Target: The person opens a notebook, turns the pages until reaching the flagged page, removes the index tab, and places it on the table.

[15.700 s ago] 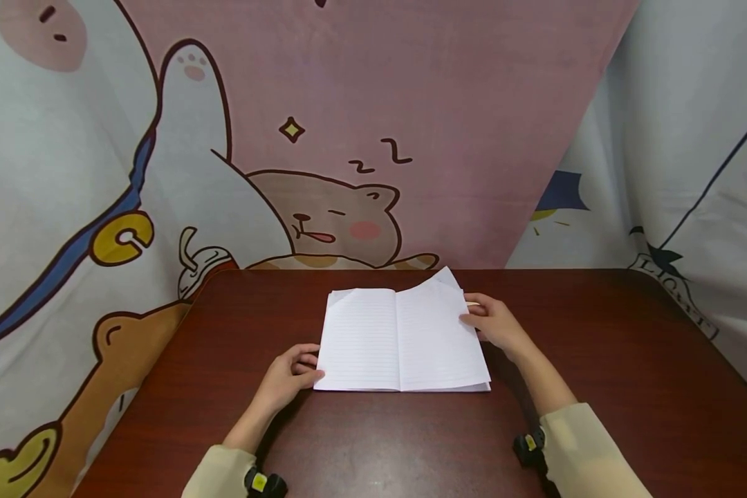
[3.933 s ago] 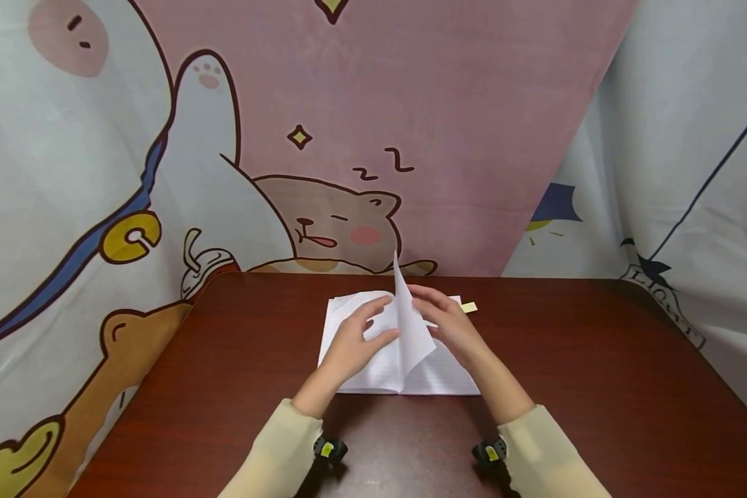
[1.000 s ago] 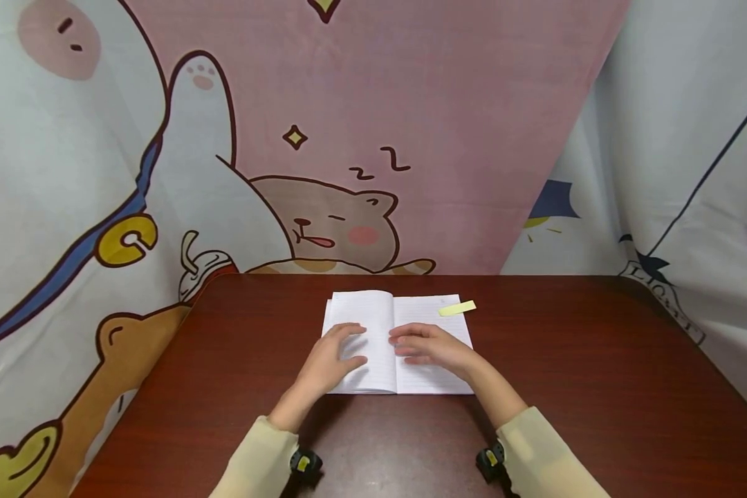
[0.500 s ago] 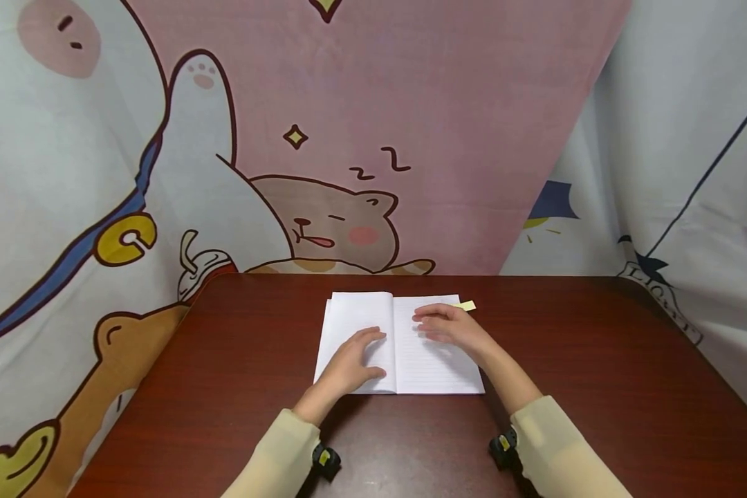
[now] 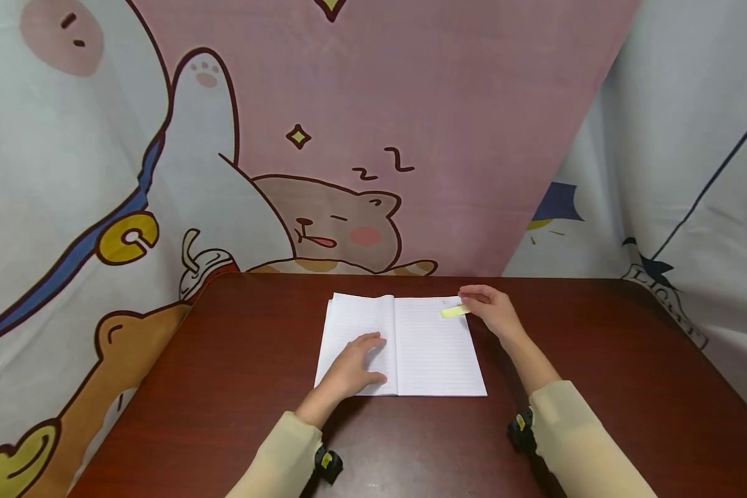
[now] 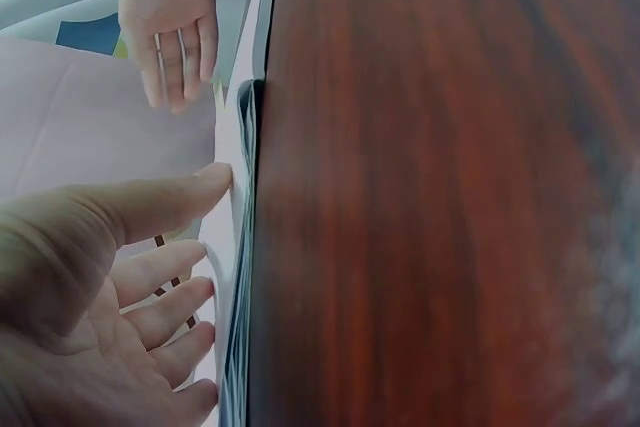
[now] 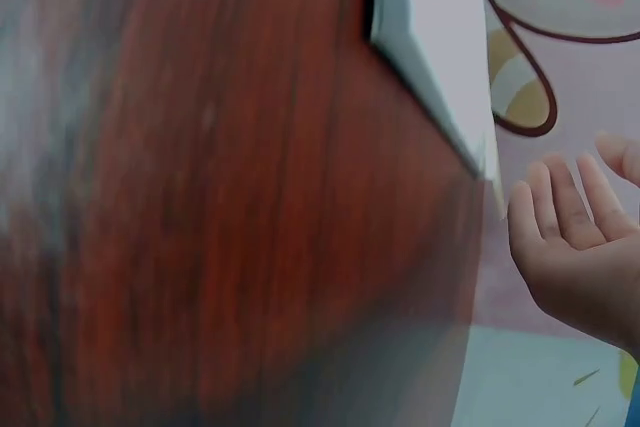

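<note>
An open notebook point(image 5: 437, 356) with lined white pages lies flat on the table. My left hand point(image 5: 350, 366) rests on its left page, thumb apart from the loosely bent fingers. A pale yellow paper strip point(image 5: 453, 312) lies across the upper right page, and its outer end is behind my right hand point(image 5: 496, 317). The right fingers hover beside that end, at the page's right edge. From the right wrist, the strip point(image 7: 499, 195) juts past the notebook's corner. The right hand point(image 7: 585, 252) has its fingers gently curved there, with no visible grip on it.
The dark reddish-brown table point(image 5: 597, 360) extends on both sides of the notebook. Behind it hangs a cartoon-printed cloth point(image 5: 460, 138), with white fabric point(image 5: 691, 173) at the right. A small black device point(image 5: 328, 463) is worn on each wrist.
Earlier a raised page was turned over to the left. Over the last second my right hand has moved right and away, from the page's middle to the strip's outer end. The left hand shifted slightly right.
</note>
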Motion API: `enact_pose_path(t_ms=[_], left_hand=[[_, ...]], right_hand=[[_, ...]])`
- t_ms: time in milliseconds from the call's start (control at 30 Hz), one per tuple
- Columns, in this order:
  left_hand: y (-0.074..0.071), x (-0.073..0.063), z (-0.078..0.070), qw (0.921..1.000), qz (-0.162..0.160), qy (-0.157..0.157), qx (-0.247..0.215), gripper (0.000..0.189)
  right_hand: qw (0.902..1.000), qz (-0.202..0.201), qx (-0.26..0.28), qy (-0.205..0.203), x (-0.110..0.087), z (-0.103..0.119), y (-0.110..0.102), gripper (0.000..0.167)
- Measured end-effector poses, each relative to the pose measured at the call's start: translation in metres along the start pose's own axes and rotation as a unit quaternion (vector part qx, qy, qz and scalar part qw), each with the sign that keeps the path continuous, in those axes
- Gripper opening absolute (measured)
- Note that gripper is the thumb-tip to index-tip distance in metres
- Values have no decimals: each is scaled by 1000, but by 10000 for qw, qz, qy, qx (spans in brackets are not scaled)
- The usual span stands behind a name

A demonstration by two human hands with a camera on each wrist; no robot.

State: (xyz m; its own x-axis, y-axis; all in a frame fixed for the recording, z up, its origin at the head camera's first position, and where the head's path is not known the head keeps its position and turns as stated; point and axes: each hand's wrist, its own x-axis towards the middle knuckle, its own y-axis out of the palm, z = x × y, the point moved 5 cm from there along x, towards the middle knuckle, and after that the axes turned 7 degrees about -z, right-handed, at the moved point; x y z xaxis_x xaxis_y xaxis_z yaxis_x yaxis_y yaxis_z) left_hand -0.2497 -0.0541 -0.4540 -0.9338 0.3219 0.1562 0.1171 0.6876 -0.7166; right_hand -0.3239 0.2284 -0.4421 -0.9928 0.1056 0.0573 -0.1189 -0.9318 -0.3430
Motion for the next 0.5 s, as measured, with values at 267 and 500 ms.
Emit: enact_pose_path(t_ms=[267, 500], left_hand=[[2, 0, 3, 10000, 2, -22, 3, 62], [2, 0, 5, 10000, -23, -19, -48, 62]], right_hand=[[9975, -97, -705, -25, 10, -17, -7, 38], [9868, 230, -1561, -353, 14, -21, 1, 34]])
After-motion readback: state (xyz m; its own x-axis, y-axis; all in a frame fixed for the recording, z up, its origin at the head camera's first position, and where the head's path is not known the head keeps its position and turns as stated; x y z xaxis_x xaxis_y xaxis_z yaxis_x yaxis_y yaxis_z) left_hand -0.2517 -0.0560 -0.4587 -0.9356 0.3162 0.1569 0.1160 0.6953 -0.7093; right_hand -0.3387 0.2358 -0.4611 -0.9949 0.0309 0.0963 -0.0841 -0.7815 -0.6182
